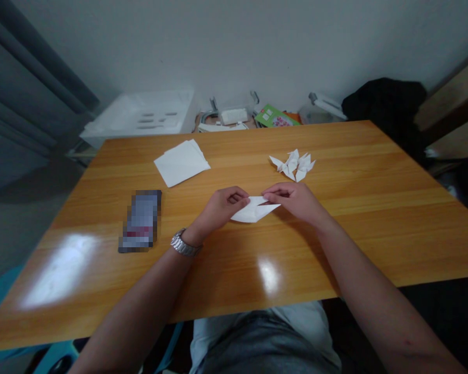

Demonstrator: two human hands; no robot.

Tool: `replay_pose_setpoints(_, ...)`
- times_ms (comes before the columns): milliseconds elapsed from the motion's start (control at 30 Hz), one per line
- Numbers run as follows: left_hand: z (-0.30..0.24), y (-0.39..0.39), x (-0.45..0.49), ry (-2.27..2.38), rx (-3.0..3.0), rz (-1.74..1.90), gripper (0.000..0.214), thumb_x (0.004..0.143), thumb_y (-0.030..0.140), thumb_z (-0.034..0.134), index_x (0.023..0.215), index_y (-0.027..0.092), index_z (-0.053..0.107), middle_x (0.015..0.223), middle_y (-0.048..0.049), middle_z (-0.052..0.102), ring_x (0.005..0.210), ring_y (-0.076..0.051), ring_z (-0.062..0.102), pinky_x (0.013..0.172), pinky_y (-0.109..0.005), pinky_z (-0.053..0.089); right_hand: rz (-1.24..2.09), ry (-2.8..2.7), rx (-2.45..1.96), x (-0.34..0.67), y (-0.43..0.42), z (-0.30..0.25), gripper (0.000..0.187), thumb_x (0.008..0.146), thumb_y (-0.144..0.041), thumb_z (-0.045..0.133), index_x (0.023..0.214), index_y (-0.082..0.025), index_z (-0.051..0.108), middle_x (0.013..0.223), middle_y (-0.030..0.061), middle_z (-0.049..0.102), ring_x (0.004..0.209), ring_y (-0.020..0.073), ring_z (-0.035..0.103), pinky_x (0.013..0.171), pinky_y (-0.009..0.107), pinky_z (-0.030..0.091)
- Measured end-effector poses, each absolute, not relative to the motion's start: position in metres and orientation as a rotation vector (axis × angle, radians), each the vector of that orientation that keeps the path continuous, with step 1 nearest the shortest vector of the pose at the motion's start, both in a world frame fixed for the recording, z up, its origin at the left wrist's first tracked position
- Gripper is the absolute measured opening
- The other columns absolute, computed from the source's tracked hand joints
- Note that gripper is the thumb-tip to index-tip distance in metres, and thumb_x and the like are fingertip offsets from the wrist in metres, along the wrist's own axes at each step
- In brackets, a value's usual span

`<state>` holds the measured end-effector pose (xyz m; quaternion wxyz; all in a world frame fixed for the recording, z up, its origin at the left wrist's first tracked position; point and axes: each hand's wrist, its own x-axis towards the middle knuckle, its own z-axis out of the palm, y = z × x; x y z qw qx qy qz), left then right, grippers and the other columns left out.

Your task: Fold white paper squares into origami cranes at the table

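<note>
A partly folded sheet of white paper [254, 213] is held between my two hands, just over the middle of the table. My left hand [226, 205] pinches its left side between thumb and fingers; a metal watch [184, 244] circles that wrist. At the paper's upper right, my right hand [290, 200] grips the edge, and a narrow gap shows between two layers there. Behind my right hand lies a cluster of folded white paper figures [294, 164] with pointed tips. A stack of white paper sheets [182, 162] rests at the back left.
A phone [141, 221], its screen blurred, lies on the wooden table [374, 208] at left. Beyond the far edge are a white plastic tray [140, 111], a green booklet [275, 117], a clear box [322, 110] and a dark cloth heap [384, 104]. A blue chair [58, 358] stands at lower left.
</note>
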<state>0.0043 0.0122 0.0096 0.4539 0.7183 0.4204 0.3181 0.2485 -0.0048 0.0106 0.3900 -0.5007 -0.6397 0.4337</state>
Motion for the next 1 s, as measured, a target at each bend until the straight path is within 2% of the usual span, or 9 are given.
replay_pose_setpoints(267,0.005,0.014,0.005,1.046,1.738,0.803,0.029,0.089,0.044,0.069,0.094,0.016,0.071,0.088,-0.0051,0.074,0.075,-0.015,0.065,0.067,-0.024,0.050,1.025,-1.528,-1.299,0.250,0.000,0.008,0.026,0.082,-0.043,0.079,0.093,-0.020,0.078,0.090,0.0077,0.080,0.081,0.0235,0.077,0.081,0.039,0.060)
replay_pose_setpoints(500,0.006,0.015,0.004,1.054,1.698,0.810,0.029,0.087,0.044,0.069,0.092,0.015,0.069,0.084,-0.0047,0.071,0.074,-0.014,0.064,0.064,-0.023,0.049,0.988,-1.408,-1.293,0.252,0.002,0.008,0.031,0.079,-0.047,0.082,0.092,-0.020,0.077,0.088,0.0078,0.080,0.078,0.0220,0.075,0.077,0.038,0.062)
replay_pose_setpoints(700,0.003,0.016,0.005,1.067,1.563,0.884,0.025,0.085,0.040,0.070,0.091,0.017,0.064,0.079,-0.0011,0.066,0.068,-0.012,0.062,0.060,-0.022,0.050,0.987,-1.271,-1.263,0.252,0.005,0.004,0.038,0.082,-0.056,0.077,0.095,-0.020,0.073,0.089,0.0080,0.079,0.081,0.0219,0.075,0.080,0.040,0.064)
replay_pose_setpoints(867,-0.001,0.013,0.011,1.041,1.289,0.961,0.029,0.080,0.036,0.074,0.090,0.018,0.055,0.086,-0.0005,0.065,0.072,-0.012,0.067,0.069,-0.029,0.062,1.161,-1.302,-1.246,0.239,-0.002,0.003,0.044,0.083,-0.063,0.073,0.096,-0.021,0.072,0.094,0.0091,0.079,0.087,0.0242,0.076,0.081,0.040,0.064)
replay_pose_setpoints(1000,-0.007,0.010,0.015,1.035,1.170,1.040,0.031,0.081,0.035,0.074,0.086,0.018,0.049,0.087,-0.0007,0.066,0.079,-0.014,0.071,0.079,-0.035,0.065,1.303,-1.385,-1.193,0.226,-0.008,0.001,0.048,0.084,-0.063,0.071,0.106,-0.021,0.070,0.102,0.0090,0.078,0.091,0.0241,0.075,0.082,0.038,0.063)
